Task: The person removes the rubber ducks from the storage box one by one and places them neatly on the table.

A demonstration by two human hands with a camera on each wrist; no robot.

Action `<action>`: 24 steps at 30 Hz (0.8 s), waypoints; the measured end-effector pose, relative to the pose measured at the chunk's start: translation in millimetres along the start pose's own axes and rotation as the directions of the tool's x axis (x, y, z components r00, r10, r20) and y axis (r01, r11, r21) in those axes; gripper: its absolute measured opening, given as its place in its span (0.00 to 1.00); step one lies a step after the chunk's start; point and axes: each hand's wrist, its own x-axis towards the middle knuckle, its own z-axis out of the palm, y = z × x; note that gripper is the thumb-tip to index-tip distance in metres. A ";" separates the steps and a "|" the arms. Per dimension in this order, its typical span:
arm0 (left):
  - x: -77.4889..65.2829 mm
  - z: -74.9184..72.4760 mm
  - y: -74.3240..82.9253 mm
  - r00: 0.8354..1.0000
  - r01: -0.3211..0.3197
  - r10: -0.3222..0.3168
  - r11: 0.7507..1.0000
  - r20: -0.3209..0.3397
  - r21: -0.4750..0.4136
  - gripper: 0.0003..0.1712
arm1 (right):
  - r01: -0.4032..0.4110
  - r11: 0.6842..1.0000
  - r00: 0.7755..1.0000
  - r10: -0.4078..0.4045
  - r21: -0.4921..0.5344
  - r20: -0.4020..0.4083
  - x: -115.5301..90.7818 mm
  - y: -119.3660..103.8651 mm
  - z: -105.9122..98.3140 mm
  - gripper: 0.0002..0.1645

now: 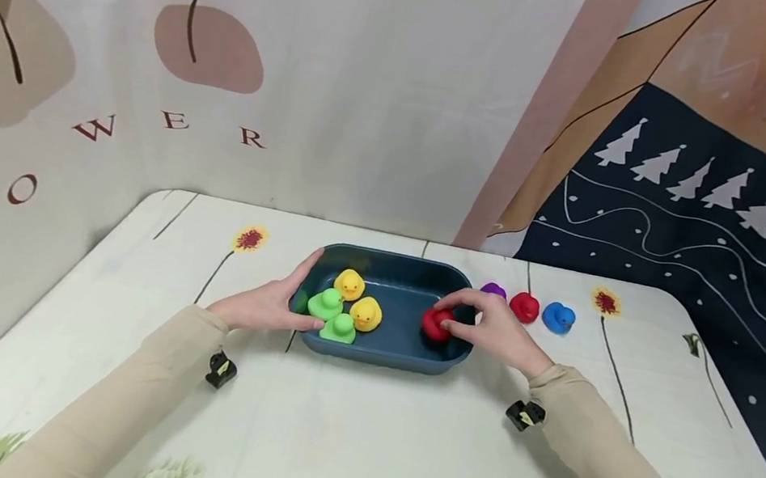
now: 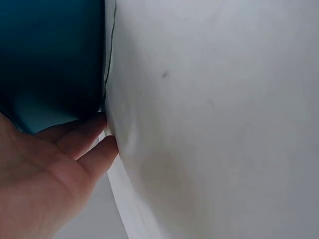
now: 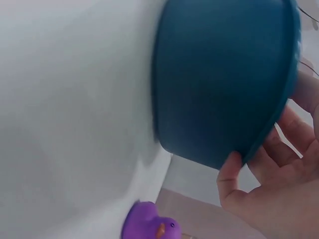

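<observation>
A dark blue rectangular tub stands on the table. My left hand spans its left end, fingers spread, with the thumb over the front corner by the green ducks. In the left wrist view, fingers of the left hand lie against the tub's outer wall. Inside the tub my right hand pinches a red rubber duck near the right end. Two yellow ducks and two green ducks sit together at the left. The right wrist view hides the held duck behind the tub wall.
Right of the tub sit a purple duck, partly hidden by the right hand, another red duck and a blue duck. A flower-print cloth covers the table. Printed curtains hang behind it.
</observation>
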 end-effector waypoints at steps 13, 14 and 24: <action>1.0 0.4 -0.2 1.000 0.001 -0.001 1.000 0.001 0.001 0.64 | -0.043 0.996 0.998 0.046 0.076 -0.047 -3.8 -8.5 -20.8 0.16; 0.9 0.4 -0.2 1.000 0.000 0.000 1.000 0.000 0.002 0.64 | -0.044 0.995 0.998 0.048 0.084 -0.046 -3.9 -9.7 -22.1 0.16; 1.1 0.3 0.3 1.000 -0.006 0.006 1.000 0.000 0.004 0.64 | -0.069 0.989 0.994 0.080 0.132 -0.081 -10.2 -9.3 -32.0 0.17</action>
